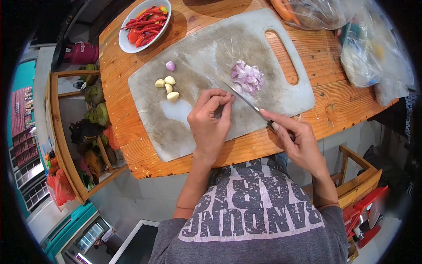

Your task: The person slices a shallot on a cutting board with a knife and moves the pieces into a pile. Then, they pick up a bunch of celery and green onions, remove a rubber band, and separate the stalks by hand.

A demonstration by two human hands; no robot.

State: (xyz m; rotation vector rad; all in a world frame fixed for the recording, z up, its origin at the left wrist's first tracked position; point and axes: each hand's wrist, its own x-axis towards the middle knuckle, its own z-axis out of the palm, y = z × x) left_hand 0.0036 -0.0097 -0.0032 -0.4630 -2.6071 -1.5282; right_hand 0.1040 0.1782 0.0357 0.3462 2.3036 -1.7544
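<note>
My right hand (pixel 296 141) grips the dark handle of a kitchen knife (pixel 247 100), its blade angled up and left across the grey-white cutting board (pixel 200 53). Close beside the blade is my left hand (pixel 211 116), thumb and fingertips pinched together; whatever they hold is too small or hidden to make out. Just beyond the blade lies a pile of sliced shallots (pixel 247 79). On the board's left side are several peeled garlic cloves (pixel 173 97), with one whole peeled shallot (pixel 170 66) above them.
A white bowl (pixel 124 43) of red chillies and tomato stands at the wooden table's (pixel 118 119) far left. Plastic bags (pixel 360 66) with food sit at the right, near carrots (pixel 285 11). A wooden stool (pixel 365 180) is at lower right, a wooden shelf (pixel 55 110) at left.
</note>
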